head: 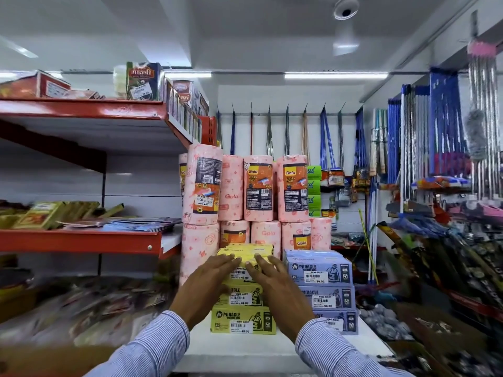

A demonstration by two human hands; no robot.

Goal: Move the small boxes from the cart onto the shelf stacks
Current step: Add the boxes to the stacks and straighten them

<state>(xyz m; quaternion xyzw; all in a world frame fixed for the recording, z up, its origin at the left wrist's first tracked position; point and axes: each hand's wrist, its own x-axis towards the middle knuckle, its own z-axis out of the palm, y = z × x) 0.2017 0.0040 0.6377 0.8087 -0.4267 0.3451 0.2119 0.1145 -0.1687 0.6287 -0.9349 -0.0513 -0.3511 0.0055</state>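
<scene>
Hands: left [209, 278] and right [275, 281] laid flat, fingers spread, on top yellow box [245, 254] | box on yellow stack [243, 319] (beside purple stack [324, 295]) | edges should be squared flush before release.

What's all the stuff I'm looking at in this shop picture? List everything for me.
Yellow boxes: stack of at least four, yellow, white shelf, centre.
Lilac boxes: stack of at least three, pale purple, right beside the yellow stack.
Kitchen towel rolls: about ten, pink, two tiers behind the boxes.
Red shelves: two levels, red edges, left, holding packets and cartons.
Brooms and mops: many, mostly blue handles, hanging on back and right walls.
Ceiling fan: one, white, top right.
Left hand: flat against the top yellow boxes.
Right hand: flat beside it, same stack.
Sleeves: two, blue-white striped, bottom.
</scene>
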